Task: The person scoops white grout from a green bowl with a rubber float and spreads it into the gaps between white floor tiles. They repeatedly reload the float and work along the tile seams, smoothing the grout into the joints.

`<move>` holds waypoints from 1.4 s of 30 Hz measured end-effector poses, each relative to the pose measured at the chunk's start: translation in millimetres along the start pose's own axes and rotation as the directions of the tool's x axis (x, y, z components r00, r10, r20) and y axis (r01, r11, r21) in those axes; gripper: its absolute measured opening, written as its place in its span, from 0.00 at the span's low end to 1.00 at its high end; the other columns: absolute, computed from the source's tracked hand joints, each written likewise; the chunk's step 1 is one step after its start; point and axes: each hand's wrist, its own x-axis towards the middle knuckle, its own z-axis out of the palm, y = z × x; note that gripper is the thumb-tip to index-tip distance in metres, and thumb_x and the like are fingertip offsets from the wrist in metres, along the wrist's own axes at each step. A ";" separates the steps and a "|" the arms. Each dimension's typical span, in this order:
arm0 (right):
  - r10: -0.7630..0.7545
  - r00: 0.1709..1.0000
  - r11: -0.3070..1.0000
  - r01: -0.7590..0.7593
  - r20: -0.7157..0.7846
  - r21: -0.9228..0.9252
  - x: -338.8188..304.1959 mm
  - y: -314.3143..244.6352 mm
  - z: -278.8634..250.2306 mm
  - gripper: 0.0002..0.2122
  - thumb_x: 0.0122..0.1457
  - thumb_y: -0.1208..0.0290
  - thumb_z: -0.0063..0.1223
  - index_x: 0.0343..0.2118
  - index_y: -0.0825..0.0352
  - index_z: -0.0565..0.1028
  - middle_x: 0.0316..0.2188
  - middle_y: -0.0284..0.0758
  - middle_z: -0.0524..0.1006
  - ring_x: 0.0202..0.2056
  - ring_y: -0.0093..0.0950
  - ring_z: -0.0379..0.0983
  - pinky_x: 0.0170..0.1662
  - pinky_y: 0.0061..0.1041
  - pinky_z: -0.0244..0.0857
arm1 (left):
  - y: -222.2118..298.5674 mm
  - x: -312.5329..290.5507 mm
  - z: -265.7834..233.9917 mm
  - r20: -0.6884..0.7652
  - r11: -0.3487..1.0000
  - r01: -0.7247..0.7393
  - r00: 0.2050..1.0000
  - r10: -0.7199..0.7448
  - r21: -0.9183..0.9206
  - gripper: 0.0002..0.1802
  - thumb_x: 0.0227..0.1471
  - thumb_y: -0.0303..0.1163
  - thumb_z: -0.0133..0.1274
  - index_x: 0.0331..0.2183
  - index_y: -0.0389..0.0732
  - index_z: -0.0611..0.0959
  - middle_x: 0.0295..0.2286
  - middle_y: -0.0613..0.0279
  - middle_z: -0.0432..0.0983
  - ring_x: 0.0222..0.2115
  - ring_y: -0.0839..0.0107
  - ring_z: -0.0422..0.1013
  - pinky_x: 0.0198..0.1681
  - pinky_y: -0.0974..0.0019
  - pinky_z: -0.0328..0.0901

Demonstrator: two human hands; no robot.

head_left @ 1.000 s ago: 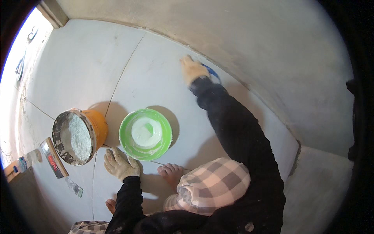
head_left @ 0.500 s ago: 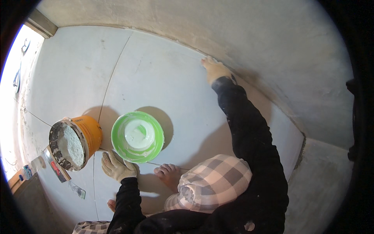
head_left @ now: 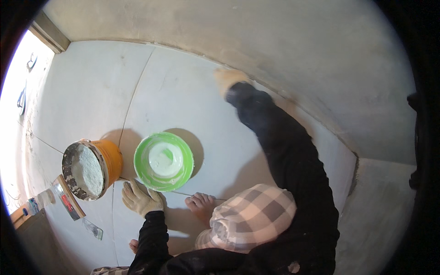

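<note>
My left hand [head_left: 142, 200], in a pale work glove, rests flat on the tiled floor [head_left: 183, 91] with its fingers spread, holding nothing. Just beyond it stands a green bowl [head_left: 186, 170] with wet white paste inside. At the far side, my right hand [head_left: 231, 80] reaches out to the floor close to the foot of the wall. It is gloved too and smeared by motion, so its fingers and anything in them cannot be made out. A thin joint runs along the wall's base beside it.
An orange bucket [head_left: 111, 158] of white powder leans to the left. Near it lie a wide-bladed scraper [head_left: 68, 198], a smaller clear-looking blade [head_left: 93, 228] and a plastic bottle [head_left: 35, 206]. A grey wall [head_left: 298, 55] bounds the far and right sides. My bare foot [head_left: 200, 205] is below the bowl.
My right hand has slid leftward along the base of the wall and is now blurred. My left hand stays on the floor. The view has shifted slightly.
</note>
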 end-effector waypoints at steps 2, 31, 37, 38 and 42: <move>-0.071 0.997 0.997 0.072 0.020 -0.041 39.6 -39.6 11.4 0.14 0.60 0.68 0.46 0.39 0.64 0.84 0.41 0.46 0.82 0.44 0.43 0.81 0.48 0.40 0.73 | -0.3 0.7 -2.9 -0.008 1.000 -0.003 1.000 0.003 -0.004 0.40 0.55 0.51 0.48 0.63 0.37 0.67 0.60 0.37 0.61 0.61 0.39 0.56 0.65 0.38 0.46; -0.122 0.978 -0.055 -0.179 0.172 0.982 -227.2 19.2 -8.3 0.18 0.57 0.67 0.57 0.49 0.69 0.78 0.47 0.41 0.80 0.43 0.36 0.78 0.51 0.32 0.71 | 44.0 74.8 6.3 0.340 0.175 0.399 0.895 -0.290 -0.900 0.16 0.61 0.41 0.53 0.39 0.37 0.83 0.34 0.53 0.79 0.40 0.59 0.73 0.46 0.60 0.67; -0.169 0.985 0.547 0.073 0.025 0.834 -297.5 -132.8 66.1 0.16 0.58 0.67 0.55 0.48 0.66 0.77 0.48 0.38 0.79 0.45 0.35 0.76 0.51 0.34 0.68 | 69.7 75.1 15.8 0.567 -0.349 0.504 0.818 -0.102 -0.790 0.20 0.54 0.38 0.65 0.40 0.35 0.75 0.33 0.63 0.72 0.34 0.75 0.68 0.40 0.68 0.66; -0.185 0.983 0.664 0.137 -0.016 0.735 -312.1 -152.0 82.5 0.16 0.58 0.67 0.54 0.48 0.65 0.76 0.48 0.38 0.79 0.46 0.35 0.76 0.51 0.34 0.68 | 70.7 74.1 16.4 0.575 -0.347 0.521 0.815 -0.067 -0.780 0.20 0.54 0.38 0.65 0.40 0.36 0.74 0.32 0.63 0.72 0.33 0.75 0.68 0.39 0.68 0.66; -0.217 0.971 0.870 0.239 -0.101 0.432 -345.0 -191.5 129.7 0.15 0.58 0.67 0.53 0.48 0.63 0.76 0.49 0.36 0.78 0.47 0.34 0.75 0.51 0.36 0.67 | 80.9 70.5 19.1 0.579 -0.294 0.542 0.814 -0.046 -0.787 0.26 0.53 0.39 0.65 0.44 0.32 0.73 0.35 0.59 0.74 0.36 0.71 0.70 0.42 0.66 0.67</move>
